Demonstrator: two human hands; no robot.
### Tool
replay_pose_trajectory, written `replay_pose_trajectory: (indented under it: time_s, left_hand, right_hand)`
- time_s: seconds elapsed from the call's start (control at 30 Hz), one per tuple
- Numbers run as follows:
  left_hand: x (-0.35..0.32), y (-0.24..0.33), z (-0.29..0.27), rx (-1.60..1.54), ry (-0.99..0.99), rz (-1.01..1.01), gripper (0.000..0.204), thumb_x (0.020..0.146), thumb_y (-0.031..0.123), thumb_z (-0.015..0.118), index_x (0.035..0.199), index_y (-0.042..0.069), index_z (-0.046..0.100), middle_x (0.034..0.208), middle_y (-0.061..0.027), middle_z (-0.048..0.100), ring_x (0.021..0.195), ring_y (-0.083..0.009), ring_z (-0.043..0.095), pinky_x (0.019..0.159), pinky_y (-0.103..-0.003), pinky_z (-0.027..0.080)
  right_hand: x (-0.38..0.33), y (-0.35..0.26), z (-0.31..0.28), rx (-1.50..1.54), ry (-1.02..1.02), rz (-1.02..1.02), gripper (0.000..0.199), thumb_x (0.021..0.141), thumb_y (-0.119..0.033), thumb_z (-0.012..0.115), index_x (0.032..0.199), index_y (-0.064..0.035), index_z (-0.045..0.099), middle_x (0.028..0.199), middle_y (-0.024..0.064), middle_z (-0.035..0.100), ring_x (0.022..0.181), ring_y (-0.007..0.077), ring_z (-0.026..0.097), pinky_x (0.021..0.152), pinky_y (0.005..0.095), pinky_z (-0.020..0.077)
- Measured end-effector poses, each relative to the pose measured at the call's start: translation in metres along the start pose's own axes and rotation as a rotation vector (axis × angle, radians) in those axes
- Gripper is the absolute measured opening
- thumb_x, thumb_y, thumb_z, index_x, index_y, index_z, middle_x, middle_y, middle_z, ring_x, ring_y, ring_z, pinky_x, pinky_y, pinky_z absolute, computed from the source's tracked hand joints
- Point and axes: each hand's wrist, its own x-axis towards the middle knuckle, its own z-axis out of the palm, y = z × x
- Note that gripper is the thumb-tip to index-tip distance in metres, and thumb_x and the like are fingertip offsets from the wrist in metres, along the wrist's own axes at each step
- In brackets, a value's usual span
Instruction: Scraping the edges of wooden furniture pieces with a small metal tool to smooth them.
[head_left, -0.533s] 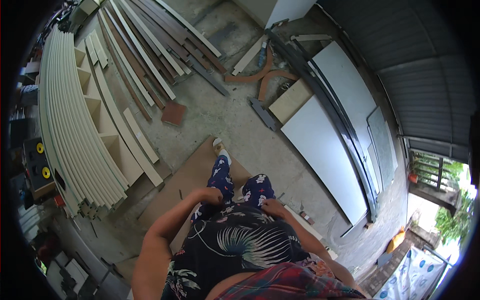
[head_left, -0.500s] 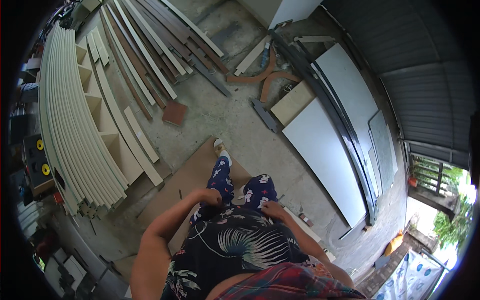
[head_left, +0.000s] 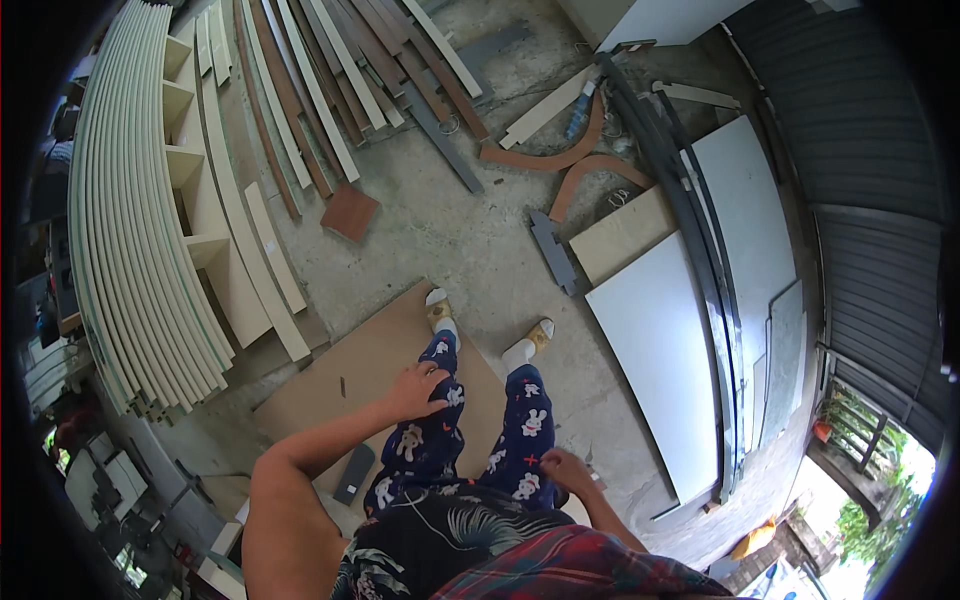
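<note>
My left hand (head_left: 415,391) lies on the left leg of my dark blue patterned trousers (head_left: 530,420), near the knee, with its fingers spread and nothing in them. At the outer side of my right thigh is my right hand (head_left: 567,470), its fingers curled against the cloth; whether they pinch it is hidden. My left foot rests on a flat brown sheet (head_left: 320,400) on the floor, and my right foot stands just beyond its edge. A small dark strip (head_left: 343,386) lies on the sheet. Beside my left thigh is a dark grey flat object (head_left: 354,472).
A tall row of pale panels (head_left: 130,220) stands at the left. Long white and brown strips (head_left: 350,80) lie at the back. A brown square piece (head_left: 350,212) is on the concrete floor. White boards (head_left: 660,350) and black bars (head_left: 715,290) lie at the right.
My left hand has gone from the lap forward to the left knee and opened. My right hand has shifted to the outer right thigh. My right foot has come into view.
</note>
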Motion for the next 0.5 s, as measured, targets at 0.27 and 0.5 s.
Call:
replay_pose_trajectory:
  time_s: [0.27,0.5]
  left_hand:
    - [0.064,-0.061,0.027,0.001,-0.054,0.409,0.034,0.074,0.034,0.064,0.098,0.01,0.067,0.112,-0.0115,0.059,0.112,-0.032,0.051,0.097,-0.045,0.037]
    - [0.109,-0.116,0.015,-0.203,-0.136,0.62,0.034,0.074,0.025,0.06,0.1,0.005,0.063,0.107,-0.013,0.06,0.106,-0.0311,0.054,0.091,-0.044,0.043]
  right_hand:
    - [0.146,0.021,-0.058,-0.287,0.314,-0.381,0.066,0.071,-0.034,0.071,0.127,-0.0077,0.049,0.132,0.0238,0.041,0.121,0.0385,0.042,0.1,0.0434,0.0369]
    - [0.217,0.021,-0.084,-0.229,0.319,-0.606,0.034,0.07,-0.023,0.068,0.098,-0.0042,0.066,0.107,0.0182,0.062,0.102,0.034,0.058,0.094,0.04,0.0429]
